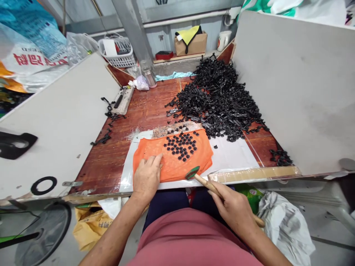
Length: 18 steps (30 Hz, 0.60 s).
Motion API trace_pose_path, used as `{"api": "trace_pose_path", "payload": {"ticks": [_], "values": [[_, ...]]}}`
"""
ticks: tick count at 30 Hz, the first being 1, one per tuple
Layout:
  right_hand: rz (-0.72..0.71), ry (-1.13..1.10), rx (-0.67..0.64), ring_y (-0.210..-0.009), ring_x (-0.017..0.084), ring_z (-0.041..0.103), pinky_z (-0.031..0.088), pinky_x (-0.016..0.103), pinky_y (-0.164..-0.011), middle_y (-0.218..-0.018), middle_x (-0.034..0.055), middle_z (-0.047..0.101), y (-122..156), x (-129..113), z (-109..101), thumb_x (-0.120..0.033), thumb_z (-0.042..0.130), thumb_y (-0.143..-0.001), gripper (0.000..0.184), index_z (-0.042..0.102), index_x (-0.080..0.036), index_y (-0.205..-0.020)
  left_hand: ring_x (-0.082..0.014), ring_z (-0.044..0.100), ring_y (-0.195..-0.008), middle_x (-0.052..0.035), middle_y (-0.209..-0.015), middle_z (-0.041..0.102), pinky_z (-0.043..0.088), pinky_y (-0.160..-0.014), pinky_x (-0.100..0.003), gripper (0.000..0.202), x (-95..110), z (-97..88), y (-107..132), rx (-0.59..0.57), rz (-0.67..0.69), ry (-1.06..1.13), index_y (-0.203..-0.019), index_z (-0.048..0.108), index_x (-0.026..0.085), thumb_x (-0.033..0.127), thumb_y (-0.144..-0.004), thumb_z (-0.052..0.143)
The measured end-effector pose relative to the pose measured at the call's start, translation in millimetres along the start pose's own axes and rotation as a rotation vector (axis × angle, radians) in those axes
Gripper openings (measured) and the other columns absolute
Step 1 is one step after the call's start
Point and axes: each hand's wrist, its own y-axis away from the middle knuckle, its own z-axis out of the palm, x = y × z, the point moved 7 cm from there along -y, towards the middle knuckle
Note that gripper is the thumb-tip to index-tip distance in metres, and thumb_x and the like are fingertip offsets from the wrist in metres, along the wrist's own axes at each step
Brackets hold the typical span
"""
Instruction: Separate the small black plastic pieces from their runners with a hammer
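An orange cloth [172, 159] lies near the table's front edge, with many small round black plastic pieces [181, 145] grouped on it. My left hand [148, 171] rests palm down on the cloth's left part, its fingers stretched towards the black pieces and holding nothing that I can see. In my right hand [231, 201], fingers wrapped round the wooden handle, is a small hammer [203, 180] with a dark green head. The head hovers over or touches the cloth's front right edge; I cannot tell which.
A large heap of black plastic parts [219, 99] fills the table's right rear. Grey boards [294, 85] wall both sides. A dark-handled tool [120, 98] lies on a block at left. At the back stand a clear bottle [149, 75], white basket [119, 57] and mug [224, 40].
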Motion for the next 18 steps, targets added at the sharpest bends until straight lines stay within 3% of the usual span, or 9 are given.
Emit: {"api": "trace_pose_path", "payload": {"ticks": [3, 5, 9, 13, 15, 18], "values": [[-0.143, 0.087, 0.053, -0.079, 0.016, 0.076, 0.054, 0.025, -0.07, -0.108, 0.0042, 0.08, -16, -17, -6, -0.012, 0.051, -0.098, 0.032, 0.07, -0.022, -0.122, -0.0305, 0.06, -0.1, -0.0148, -0.116, 0.071, 0.052, -0.093, -0.042, 0.036, -6, -4.5, 0, 0.05, 0.004, 0.049, -0.129, 0.064, 0.012, 0.03, -0.099, 0.055], [-0.241, 0.163, 0.082, -0.07, 0.014, 0.073, 0.05, 0.027, -0.065, -0.114, 0.004, 0.079, -30, -32, -5, -0.009, 0.051, -0.095, 0.033, 0.071, -0.022, -0.119, -0.031, 0.06, -0.106, -0.016, -0.124, 0.068, 0.051, -0.097, -0.042, 0.034, -10, -10.7, 1, 0.063, 0.004, 0.035, -0.123, 0.066, 0.013, 0.036, -0.099, 0.057], [-0.343, 0.346, 0.127, -0.059, 0.013, 0.063, 0.041, 0.032, -0.059, -0.122, 0.0047, 0.077, -48, -52, 6, -0.006, 0.052, -0.093, 0.034, 0.073, -0.021, -0.115, -0.0307, 0.061, -0.103, -0.0118, -0.128, 0.066, 0.053, -0.09, -0.041, 0.033, -16, -15.7, 6, -0.046, -0.021, -0.086, -0.122, 0.071, 0.023, 0.043, -0.099, 0.057], [-0.329, 0.395, 0.134, -0.065, 0.014, 0.062, 0.039, 0.033, -0.064, -0.118, 0.0022, 0.078, -47, -50, 15, -0.003, 0.054, -0.09, 0.027, 0.074, -0.021, -0.097, -0.0267, 0.062, -0.091, -0.0087, -0.117, 0.07, 0.053, -0.075, -0.036, 0.032, -21, -15.6, 13, -0.082, -0.079, -0.167, -0.121, 0.074, 0.029, 0.037, -0.102, 0.049], [-0.302, 0.388, 0.157, -0.066, 0.014, 0.061, 0.038, 0.033, -0.066, -0.118, 0.0007, 0.079, -43, -43, 14, -0.004, 0.055, -0.091, 0.027, 0.074, -0.021, -0.095, -0.0253, 0.063, -0.092, -0.009, -0.119, 0.069, 0.053, -0.077, -0.035, 0.032, -24, -18.1, 15, -0.031, -0.092, -0.15, -0.118, 0.074, 0.027, 0.038, -0.103, 0.047], [-0.301, 0.404, 0.177, -0.065, 0.014, 0.06, 0.038, 0.032, -0.066, -0.121, 0.0015, 0.078, -37, -37, 13, -0.005, 0.055, -0.092, 0.03, 0.075, -0.023, -0.105, -0.0247, 0.064, -0.106, -0.0096, -0.129, 0.065, 0.054, -0.09, -0.035, 0.034, -36, -27.3, 15, 0.087, -0.127, -0.03, -0.113, 0.073, 0.025, 0.039, -0.104, 0.044]]}}
